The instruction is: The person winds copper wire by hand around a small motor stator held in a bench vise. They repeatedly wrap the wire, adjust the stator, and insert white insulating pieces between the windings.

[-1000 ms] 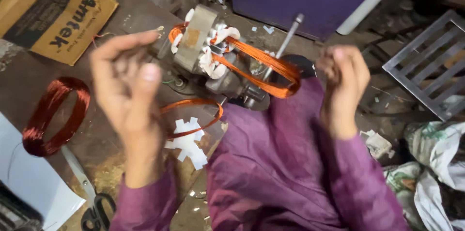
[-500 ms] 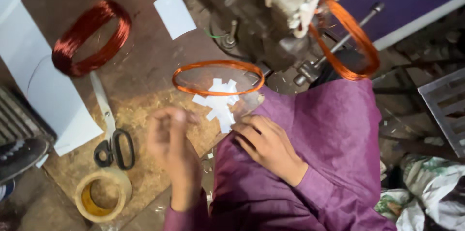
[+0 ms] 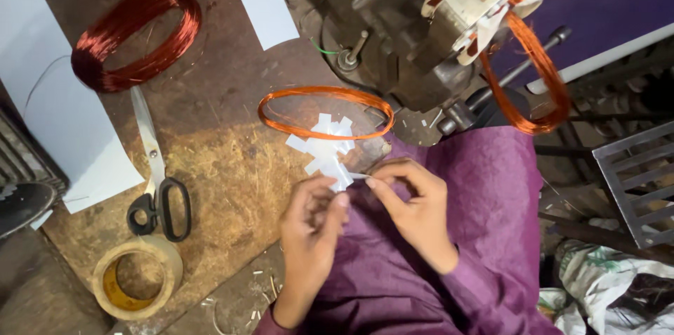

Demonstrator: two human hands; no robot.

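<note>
Head view: our left hand (image 3: pixel 312 212) and right hand (image 3: pixel 414 198) pinch one white paper strip (image 3: pixel 345 179) between them; just beyond, the copper coil (image 3: pixel 324 112) could snag it if we tug.

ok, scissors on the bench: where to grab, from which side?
By the black handle loops of the scissors. They lie flat with the blades closed and pointing away towards the dark red wire coil, loops at the near end beside the tape roll. Probably best to come from the near side, fingers down into the loops.
</note>
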